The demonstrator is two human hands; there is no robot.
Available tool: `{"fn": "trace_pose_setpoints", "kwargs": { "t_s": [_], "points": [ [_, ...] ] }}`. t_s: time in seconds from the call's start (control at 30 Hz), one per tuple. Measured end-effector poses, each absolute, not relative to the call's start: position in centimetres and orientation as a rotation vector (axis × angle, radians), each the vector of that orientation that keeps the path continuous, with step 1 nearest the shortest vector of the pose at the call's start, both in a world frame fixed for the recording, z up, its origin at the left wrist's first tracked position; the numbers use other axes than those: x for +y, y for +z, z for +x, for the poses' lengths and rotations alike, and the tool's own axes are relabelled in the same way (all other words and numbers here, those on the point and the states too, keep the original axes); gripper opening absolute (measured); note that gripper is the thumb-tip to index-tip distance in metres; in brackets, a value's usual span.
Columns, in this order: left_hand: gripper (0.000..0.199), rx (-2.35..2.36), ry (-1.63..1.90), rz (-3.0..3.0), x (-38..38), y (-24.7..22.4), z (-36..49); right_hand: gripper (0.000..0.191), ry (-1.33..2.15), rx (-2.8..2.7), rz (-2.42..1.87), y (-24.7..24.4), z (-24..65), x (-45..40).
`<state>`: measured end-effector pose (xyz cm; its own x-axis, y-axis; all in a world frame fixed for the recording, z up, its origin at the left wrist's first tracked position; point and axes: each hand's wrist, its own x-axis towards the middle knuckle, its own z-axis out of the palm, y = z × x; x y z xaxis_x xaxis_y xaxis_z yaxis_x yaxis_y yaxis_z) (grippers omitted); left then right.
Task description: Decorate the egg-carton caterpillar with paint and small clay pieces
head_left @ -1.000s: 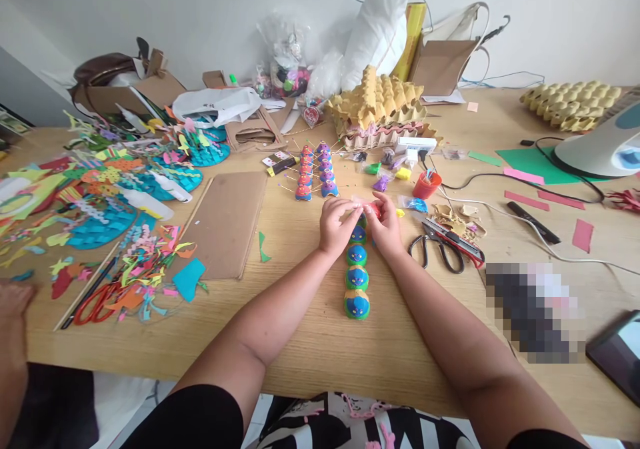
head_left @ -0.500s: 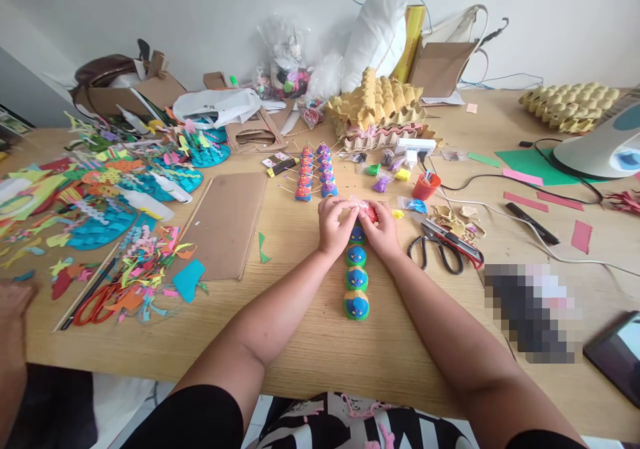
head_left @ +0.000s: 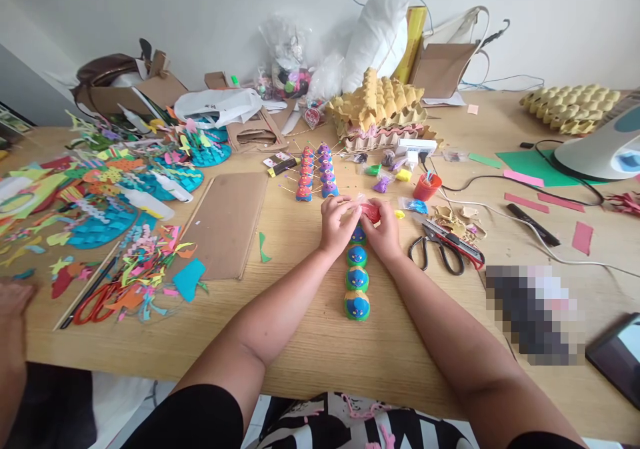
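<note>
Both hands meet over a small clear packet of red clay point(head_left: 371, 212) at the middle of the table. My left hand point(head_left: 337, 225) pinches the packet's clear end between thumb and fingers. From the other side, my right hand point(head_left: 383, 230) is closed around the red part. Just below the hands, a column of blue and green domed figures with small faces point(head_left: 357, 279) runs toward me; its far end is partly hidden by my hands. Beyond them stand a row of red and blue figures point(head_left: 305, 175) and a row of purple ones point(head_left: 327, 172), with pins sticking out.
Scissors point(head_left: 440, 255) and a red utility knife point(head_left: 460, 242) lie to the right, near a red cup point(head_left: 427, 186). Egg cartons point(head_left: 380, 105) are stacked behind. Leftward are a cardboard sheet point(head_left: 223, 222) and paper scraps point(head_left: 145, 272). Another person's hand point(head_left: 15, 299) rests at the left edge.
My fingers have shifted slightly on the packet, and more of its red part shows between my hands. The things on the table stay where they were.
</note>
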<state>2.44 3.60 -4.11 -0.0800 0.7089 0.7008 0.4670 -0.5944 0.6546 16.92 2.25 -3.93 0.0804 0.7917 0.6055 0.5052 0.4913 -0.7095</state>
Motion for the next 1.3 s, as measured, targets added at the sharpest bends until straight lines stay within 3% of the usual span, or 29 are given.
{"fn": "trace_pose_setpoints", "kwargs": {
  "t_s": [0.1, 0.47, 0.8, 1.1, 1.3],
  "points": [
    [0.025, 1.248, 1.722, 1.989, 3.5, -4.0, 2.4, 0.031, 0.259, -1.605, -1.170, -3.8, 17.0, 2.2],
    [0.025, 1.123, 1.683, 2.036, 2.8, -3.2, 2.3, 0.010, 0.200, -1.627, -1.299, -3.2, 16.8, 1.5],
    [0.029, 1.121, 1.786, 1.989, 2.6, -2.9, 2.3, 0.022, 0.257, -1.661, -1.240, -2.8, 16.9, 1.5],
    [0.030, 1.196, 1.798, 1.968, 3.0, -3.4, 2.5, 0.016, 0.260, -1.644, -1.237, -3.0, 16.7, 1.5],
    [0.029, 1.213, 1.797, 1.931, 3.2, -3.6, 2.4, 0.025, 0.291, -1.618, -1.222, -2.9, 16.7, 1.4]
  ]
}}
